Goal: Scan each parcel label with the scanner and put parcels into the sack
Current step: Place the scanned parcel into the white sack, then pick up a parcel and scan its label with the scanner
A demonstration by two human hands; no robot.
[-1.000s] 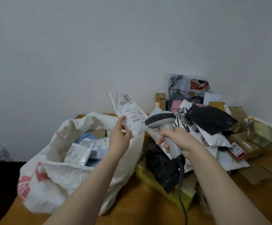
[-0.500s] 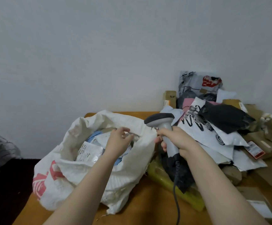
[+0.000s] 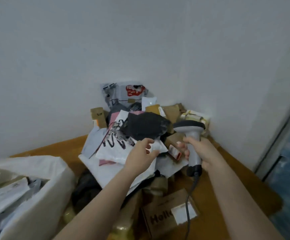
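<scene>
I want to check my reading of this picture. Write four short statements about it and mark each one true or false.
1. The right hand grips the scanner by its handle. True.
2. The left hand is inside the sack. False: it reaches to the pile of parcels.
3. A black mailer lies high on the pile. True.
4. The sack stands to the right of the pile. False: it is on the left.
</scene>
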